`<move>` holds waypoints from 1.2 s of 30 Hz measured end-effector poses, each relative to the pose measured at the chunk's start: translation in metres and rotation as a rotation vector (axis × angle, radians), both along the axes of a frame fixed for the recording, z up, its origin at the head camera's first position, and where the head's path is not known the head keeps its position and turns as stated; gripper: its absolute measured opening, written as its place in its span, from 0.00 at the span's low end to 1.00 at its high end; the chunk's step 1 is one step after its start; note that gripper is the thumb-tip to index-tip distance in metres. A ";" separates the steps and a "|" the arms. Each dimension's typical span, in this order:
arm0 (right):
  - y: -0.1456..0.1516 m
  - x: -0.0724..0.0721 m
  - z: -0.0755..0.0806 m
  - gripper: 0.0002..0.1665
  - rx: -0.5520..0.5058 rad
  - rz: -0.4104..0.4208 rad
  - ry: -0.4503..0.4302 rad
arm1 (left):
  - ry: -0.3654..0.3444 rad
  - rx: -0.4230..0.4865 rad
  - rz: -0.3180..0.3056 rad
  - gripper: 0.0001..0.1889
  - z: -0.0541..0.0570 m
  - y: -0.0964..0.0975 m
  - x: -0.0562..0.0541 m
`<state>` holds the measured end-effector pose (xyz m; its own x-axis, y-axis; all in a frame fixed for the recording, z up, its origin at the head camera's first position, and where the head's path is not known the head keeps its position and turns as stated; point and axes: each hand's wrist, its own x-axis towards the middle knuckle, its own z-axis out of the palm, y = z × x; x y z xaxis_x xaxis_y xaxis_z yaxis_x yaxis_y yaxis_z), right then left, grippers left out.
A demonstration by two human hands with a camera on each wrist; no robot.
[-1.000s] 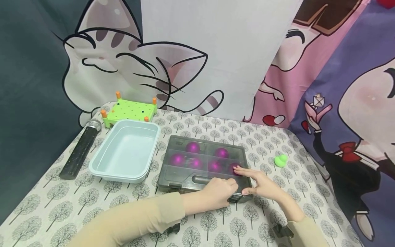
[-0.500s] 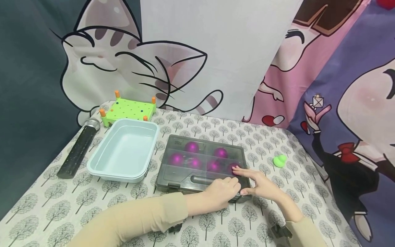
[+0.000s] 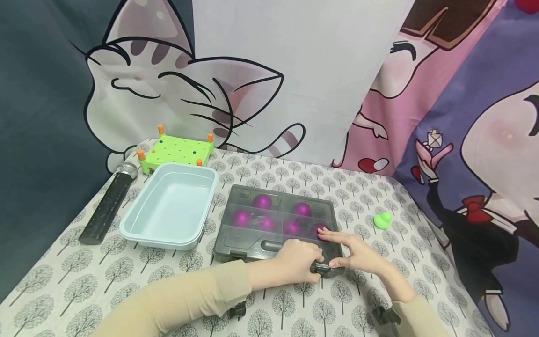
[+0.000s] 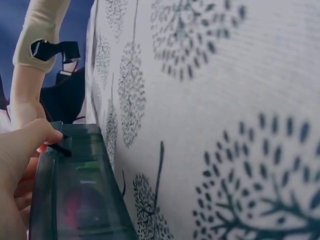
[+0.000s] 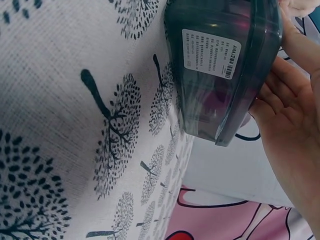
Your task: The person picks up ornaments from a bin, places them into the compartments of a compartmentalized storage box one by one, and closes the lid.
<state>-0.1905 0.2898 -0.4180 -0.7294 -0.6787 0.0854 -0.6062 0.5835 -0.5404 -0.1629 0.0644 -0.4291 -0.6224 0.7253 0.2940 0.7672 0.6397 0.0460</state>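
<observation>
A grey see-through plastic storage box (image 3: 248,241) lies with its lid down in the middle of the table. Several purple balls (image 3: 263,201) show through the lid. My left hand (image 3: 296,260) is at the box's front edge, fingers curled over the lid by the handle slot. In the left wrist view, its thumb touches the right front latch (image 4: 61,140). My right hand (image 3: 355,252) rests its spread fingers on the lid's right side, thumb near the front right corner. The right wrist view shows a white label (image 5: 211,53) on the box's side.
A pale blue basin (image 3: 174,206) stands left of the box. Behind it is a green pegged toy board (image 3: 178,150) with orange posts. A black microphone (image 3: 107,206) lies at far left, a small green duck (image 3: 382,220) at right. Printed cloth hangs behind the table.
My left hand has shifted slightly left along the front edge, and the right front latch shows more plainly beside it. My right hand and the box stay in place.
</observation>
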 end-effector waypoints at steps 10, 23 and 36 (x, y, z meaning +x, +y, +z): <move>-0.003 0.000 0.002 0.52 0.002 0.017 0.031 | -0.103 0.041 -0.001 0.15 0.006 -0.002 -0.003; -0.009 0.005 0.001 0.52 0.014 -0.064 0.040 | -0.067 0.016 -0.021 0.13 0.008 -0.001 -0.001; -0.010 0.003 0.009 0.46 0.035 -0.014 0.036 | -0.147 0.004 -0.066 0.20 0.009 -0.009 -0.004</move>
<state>-0.1874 0.2793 -0.4091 -0.7356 -0.6717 0.0881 -0.6165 0.6098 -0.4980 -0.1672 0.0559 -0.4203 -0.6099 0.7652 0.2061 0.7925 0.5878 0.1627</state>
